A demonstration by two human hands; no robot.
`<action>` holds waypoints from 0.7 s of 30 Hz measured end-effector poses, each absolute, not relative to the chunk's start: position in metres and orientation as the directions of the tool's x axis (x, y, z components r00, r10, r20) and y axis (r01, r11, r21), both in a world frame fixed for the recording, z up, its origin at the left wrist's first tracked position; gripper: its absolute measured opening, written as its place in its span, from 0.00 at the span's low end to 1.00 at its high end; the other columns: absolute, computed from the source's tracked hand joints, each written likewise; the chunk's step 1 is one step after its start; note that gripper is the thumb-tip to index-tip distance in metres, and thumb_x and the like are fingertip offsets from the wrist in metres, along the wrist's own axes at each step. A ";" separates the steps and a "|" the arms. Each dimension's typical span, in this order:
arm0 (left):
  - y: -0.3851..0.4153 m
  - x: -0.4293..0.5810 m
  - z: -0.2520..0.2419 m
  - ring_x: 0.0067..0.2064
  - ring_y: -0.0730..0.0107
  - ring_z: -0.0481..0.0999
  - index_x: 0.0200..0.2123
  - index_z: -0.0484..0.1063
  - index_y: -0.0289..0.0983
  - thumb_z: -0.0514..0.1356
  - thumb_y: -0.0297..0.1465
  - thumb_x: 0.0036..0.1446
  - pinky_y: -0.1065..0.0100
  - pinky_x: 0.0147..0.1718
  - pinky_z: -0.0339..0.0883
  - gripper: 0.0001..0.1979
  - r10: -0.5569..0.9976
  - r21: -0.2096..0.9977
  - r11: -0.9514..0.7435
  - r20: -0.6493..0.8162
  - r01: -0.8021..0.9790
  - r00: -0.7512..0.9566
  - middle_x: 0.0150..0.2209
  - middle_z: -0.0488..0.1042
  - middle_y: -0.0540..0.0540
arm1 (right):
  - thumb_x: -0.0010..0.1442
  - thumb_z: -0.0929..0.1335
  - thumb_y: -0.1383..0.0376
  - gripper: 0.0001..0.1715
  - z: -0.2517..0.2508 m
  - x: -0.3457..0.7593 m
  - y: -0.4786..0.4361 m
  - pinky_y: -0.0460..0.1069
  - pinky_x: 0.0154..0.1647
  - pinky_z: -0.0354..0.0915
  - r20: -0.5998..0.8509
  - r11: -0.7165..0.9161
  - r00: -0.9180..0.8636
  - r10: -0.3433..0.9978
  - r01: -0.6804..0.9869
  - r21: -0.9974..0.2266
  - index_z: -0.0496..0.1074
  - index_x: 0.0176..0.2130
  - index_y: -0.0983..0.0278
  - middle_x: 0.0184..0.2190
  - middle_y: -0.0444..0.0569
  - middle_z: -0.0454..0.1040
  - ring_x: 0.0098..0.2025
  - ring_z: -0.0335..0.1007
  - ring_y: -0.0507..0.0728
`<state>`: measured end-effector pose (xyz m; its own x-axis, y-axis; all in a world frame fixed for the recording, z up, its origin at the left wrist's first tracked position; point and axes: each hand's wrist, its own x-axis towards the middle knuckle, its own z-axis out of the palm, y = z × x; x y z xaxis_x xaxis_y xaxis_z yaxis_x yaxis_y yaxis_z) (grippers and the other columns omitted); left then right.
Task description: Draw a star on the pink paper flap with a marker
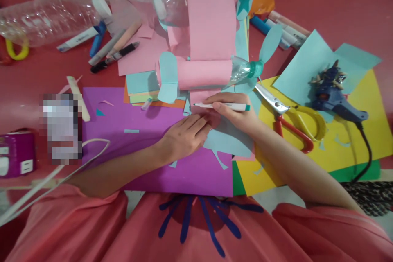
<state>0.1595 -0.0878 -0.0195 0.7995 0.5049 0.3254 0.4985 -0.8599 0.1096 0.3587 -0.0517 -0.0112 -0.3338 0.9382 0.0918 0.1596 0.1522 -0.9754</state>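
Note:
My right hand [236, 110] is closed around a white marker [235, 107] with a green end. The marker lies almost level, its tip pointing left over a small piece of pink paper [204, 96]. My left hand [190, 133] rests flat on the paper beside it, fingers stretched toward the marker tip. Light blue paper [231, 139] lies beneath both hands. Just beyond them is a plastic bottle [241, 69] on its side, wrapped in pink paper, with light blue paper blades at its green cap and a blue strip at its other end.
Scissors [278, 108] and a glue gun [334, 100] with a cord lie to the right. Clear bottles [52, 20] and several pens [119, 49] are at the back left. A pixelated phone-like object [63, 129] sits left of the purple sheet [147, 131].

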 end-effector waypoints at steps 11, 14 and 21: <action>-0.086 0.163 -0.014 0.46 0.60 0.80 0.43 0.75 0.31 0.52 0.25 0.64 0.63 0.48 0.76 0.12 0.486 0.062 -0.860 0.405 0.506 0.775 0.42 0.81 0.39 | 0.59 0.70 0.62 0.09 -0.011 0.358 -0.051 0.47 0.34 0.70 0.056 0.135 -0.340 0.939 0.214 -0.967 0.78 0.37 0.63 0.34 0.47 0.82 0.34 0.77 0.53; -0.086 0.164 -0.014 0.47 0.61 0.80 0.43 0.76 0.32 0.51 0.26 0.64 0.64 0.49 0.76 0.13 0.487 0.043 -0.856 0.402 0.516 0.775 0.42 0.81 0.41 | 0.59 0.70 0.61 0.09 -0.013 0.358 -0.050 0.47 0.35 0.70 0.046 0.135 -0.361 0.931 0.226 -0.965 0.78 0.38 0.63 0.35 0.47 0.82 0.35 0.77 0.53; -0.086 0.164 -0.015 0.45 0.61 0.80 0.42 0.76 0.31 0.52 0.26 0.64 0.64 0.47 0.76 0.13 0.485 0.050 -0.856 0.418 0.514 0.768 0.41 0.81 0.40 | 0.60 0.70 0.63 0.09 -0.015 0.356 -0.049 0.46 0.36 0.69 0.072 0.173 -0.383 0.921 0.237 -0.956 0.78 0.38 0.64 0.36 0.48 0.82 0.36 0.77 0.52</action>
<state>0.1639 -0.0861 -0.0148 0.7677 0.4854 0.4183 0.5141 -0.8563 0.0502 0.3560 -0.0492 -0.0147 -0.3829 0.9210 0.0721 0.2367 0.1732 -0.9560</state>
